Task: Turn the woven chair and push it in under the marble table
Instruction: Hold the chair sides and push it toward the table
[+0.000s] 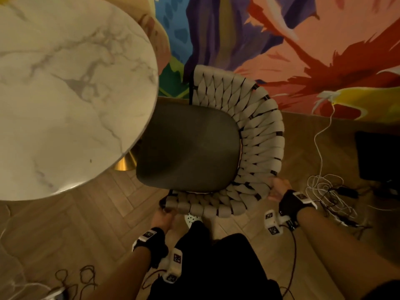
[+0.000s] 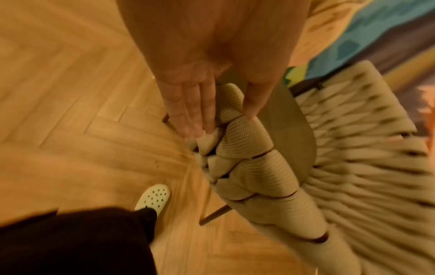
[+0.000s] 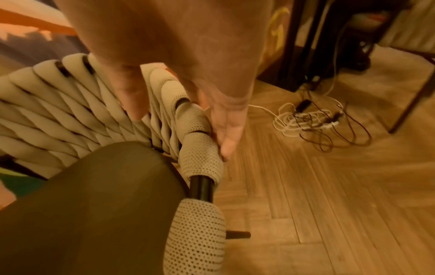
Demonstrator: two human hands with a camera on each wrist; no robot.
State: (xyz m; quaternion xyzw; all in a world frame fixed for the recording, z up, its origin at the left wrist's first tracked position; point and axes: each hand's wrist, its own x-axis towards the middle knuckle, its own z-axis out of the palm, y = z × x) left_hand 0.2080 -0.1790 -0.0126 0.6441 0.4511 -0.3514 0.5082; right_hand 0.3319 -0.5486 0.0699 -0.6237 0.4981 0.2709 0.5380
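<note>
Woven chair [image 1: 249, 135] front edge hidden beneath marble table [image 1: 65, 94].

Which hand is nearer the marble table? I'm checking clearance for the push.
Left. The left hand grips the woven chair's near arm end just below the marble table; the right hand holds the rim farther away.

Black wrist straps [image 1: 290, 202], white tagged modules [image 1: 273, 221], perforated white shoe [image 2: 154, 195].
</note>
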